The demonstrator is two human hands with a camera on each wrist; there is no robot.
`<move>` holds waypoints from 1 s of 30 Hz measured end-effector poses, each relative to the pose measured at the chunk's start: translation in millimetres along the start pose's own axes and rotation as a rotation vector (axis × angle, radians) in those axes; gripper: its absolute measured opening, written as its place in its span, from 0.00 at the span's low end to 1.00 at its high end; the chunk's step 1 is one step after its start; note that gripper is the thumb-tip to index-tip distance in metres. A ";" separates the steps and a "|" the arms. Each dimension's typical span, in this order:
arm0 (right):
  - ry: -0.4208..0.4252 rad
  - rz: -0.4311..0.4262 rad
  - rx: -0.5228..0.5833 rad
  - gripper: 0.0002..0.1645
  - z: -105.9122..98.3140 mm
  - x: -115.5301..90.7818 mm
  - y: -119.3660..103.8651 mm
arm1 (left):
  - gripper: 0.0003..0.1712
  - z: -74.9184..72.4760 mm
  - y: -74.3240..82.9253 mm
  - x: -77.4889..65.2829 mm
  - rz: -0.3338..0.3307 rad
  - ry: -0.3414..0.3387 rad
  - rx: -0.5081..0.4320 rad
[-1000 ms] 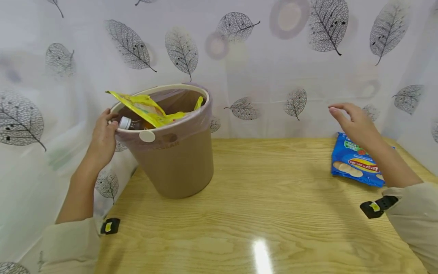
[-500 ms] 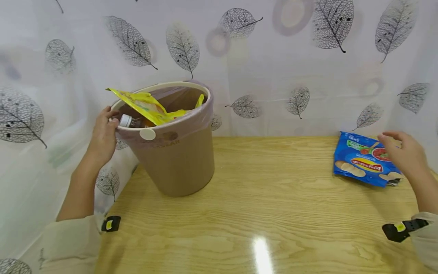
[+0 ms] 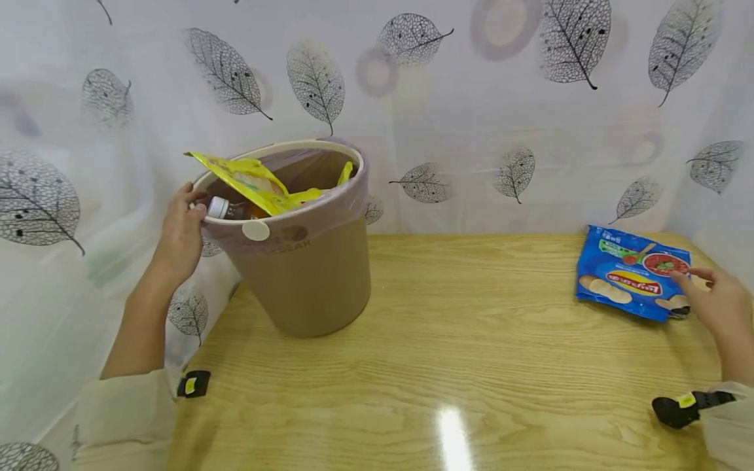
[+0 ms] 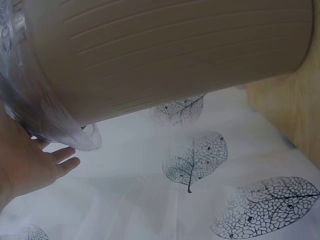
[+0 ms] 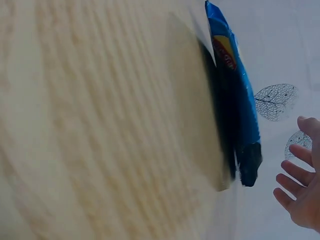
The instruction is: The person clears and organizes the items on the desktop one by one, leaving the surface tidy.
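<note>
A brown trash bin (image 3: 306, 281) with a cream rim and a thin plastic liner stands on the left of the table. My left hand (image 3: 181, 239) holds its rim at the left side, thumb over the edge; in the left wrist view the fingers (image 4: 62, 167) lie outside, beside the liner. Inside the bin show a yellow wrapper (image 3: 259, 186) and a bottle with a white cap (image 3: 218, 207). On the far right lies a blue Lay's chip bag (image 3: 624, 288). My right hand (image 3: 718, 301) hovers at its right edge, fingers spread apart in the right wrist view.
The wooden table (image 3: 471, 340) runs between bin and bag. A whitish curtain (image 3: 448, 118) printed with leaves hangs behind it and along the sides. Each wrist wears a small black camera (image 3: 194, 384) on a strap.
My right hand has moved right and down from above the chip bag to its right edge, uncovering the bag's print. My left hand stays at the bin's rim.
</note>
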State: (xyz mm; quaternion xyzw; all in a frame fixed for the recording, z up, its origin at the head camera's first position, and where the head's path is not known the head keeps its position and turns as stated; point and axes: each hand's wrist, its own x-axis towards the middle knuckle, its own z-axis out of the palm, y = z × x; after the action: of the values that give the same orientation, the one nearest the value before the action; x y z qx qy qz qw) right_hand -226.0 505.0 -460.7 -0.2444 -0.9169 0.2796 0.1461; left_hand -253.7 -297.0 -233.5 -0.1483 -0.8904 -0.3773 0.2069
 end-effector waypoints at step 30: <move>-0.108 0.297 0.144 0.42 -13.0 -59.1 -52.7 | 0.31 -2.7 8.5 -8.5 -0.029 -0.014 0.010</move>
State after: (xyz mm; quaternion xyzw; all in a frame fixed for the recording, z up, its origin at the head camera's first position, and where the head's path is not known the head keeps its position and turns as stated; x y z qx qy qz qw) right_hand -190.5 441.2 -427.2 -0.3508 -0.8548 0.3757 0.0708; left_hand -242.0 -294.2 -230.7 -0.1368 -0.8957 -0.3749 0.1960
